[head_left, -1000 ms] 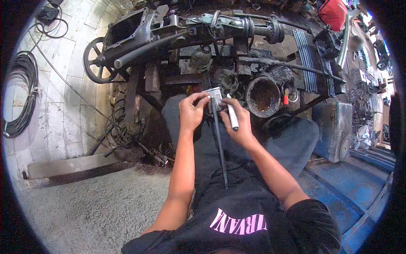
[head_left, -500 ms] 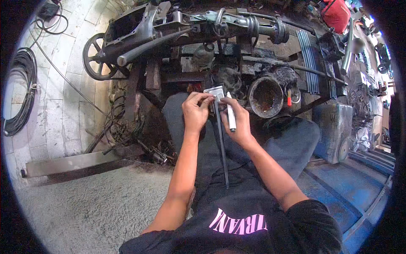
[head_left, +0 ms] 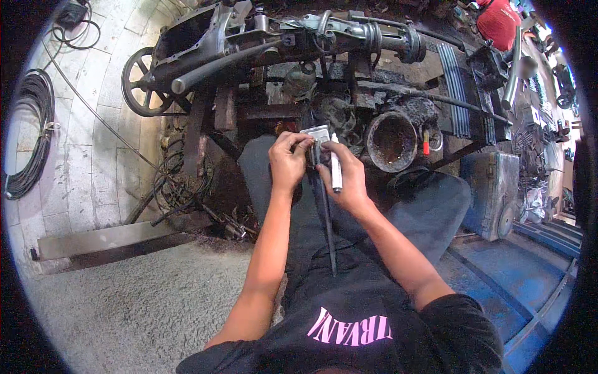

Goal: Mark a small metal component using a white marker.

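Observation:
Between my hands is a small silvery flat metal piece (head_left: 319, 133) above my lap. My left hand (head_left: 288, 163) is closed, thumb and fingers pinched at its near left edge. My right hand (head_left: 346, 177) is closed around a white marker pen (head_left: 336, 167), which stands nearly upright in the picture with its dark end toward me. The right fingertips meet the metal piece and the top of a long dark bar (head_left: 328, 227). That bar runs down toward my shirt; whether it is joined to the metal piece is hidden by my fingers.
Beyond my hands lies a greasy machine assembly (head_left: 274, 40) with a spoked wheel (head_left: 149, 81). A round pan (head_left: 392, 142) of brownish liquid stands right of my hands, beside a red-handled brush (head_left: 426, 142). A blue case (head_left: 489, 196) is farther right; coiled cable (head_left: 34, 134) lies left.
My right hand and the marker have shifted slightly left, and the marker stands more upright. My left hand stays pinched at the metal piece.

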Demonstrator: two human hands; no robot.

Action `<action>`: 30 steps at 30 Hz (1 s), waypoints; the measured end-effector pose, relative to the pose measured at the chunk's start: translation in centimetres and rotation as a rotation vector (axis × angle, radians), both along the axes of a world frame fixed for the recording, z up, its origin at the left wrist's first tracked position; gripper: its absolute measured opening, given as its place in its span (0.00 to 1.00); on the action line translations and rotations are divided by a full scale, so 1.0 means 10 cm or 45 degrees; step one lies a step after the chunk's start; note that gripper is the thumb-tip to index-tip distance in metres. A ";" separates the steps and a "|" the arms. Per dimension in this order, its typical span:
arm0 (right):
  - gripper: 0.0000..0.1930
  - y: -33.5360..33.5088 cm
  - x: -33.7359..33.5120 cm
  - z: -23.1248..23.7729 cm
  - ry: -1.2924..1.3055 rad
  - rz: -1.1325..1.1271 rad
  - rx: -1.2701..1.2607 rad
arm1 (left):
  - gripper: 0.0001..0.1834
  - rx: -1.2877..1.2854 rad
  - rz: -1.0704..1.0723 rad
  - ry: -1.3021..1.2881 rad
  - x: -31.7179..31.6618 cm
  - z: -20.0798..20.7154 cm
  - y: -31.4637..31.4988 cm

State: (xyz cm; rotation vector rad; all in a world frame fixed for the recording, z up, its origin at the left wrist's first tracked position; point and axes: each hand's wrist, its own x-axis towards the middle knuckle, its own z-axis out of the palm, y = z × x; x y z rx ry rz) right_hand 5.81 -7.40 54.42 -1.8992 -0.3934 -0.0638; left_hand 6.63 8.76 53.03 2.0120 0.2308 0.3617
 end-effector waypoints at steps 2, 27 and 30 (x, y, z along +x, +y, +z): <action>0.23 0.00 0.00 0.00 0.010 0.000 -0.012 | 0.03 0.006 0.010 -0.081 0.01 -0.02 -0.01; 0.23 -0.16 0.05 0.01 0.037 0.133 0.035 | 0.04 0.100 -0.076 -0.063 0.03 0.05 -0.03; 0.23 -0.16 0.05 -0.02 0.036 0.133 0.036 | 0.04 0.140 -0.039 -0.094 0.02 0.04 -0.07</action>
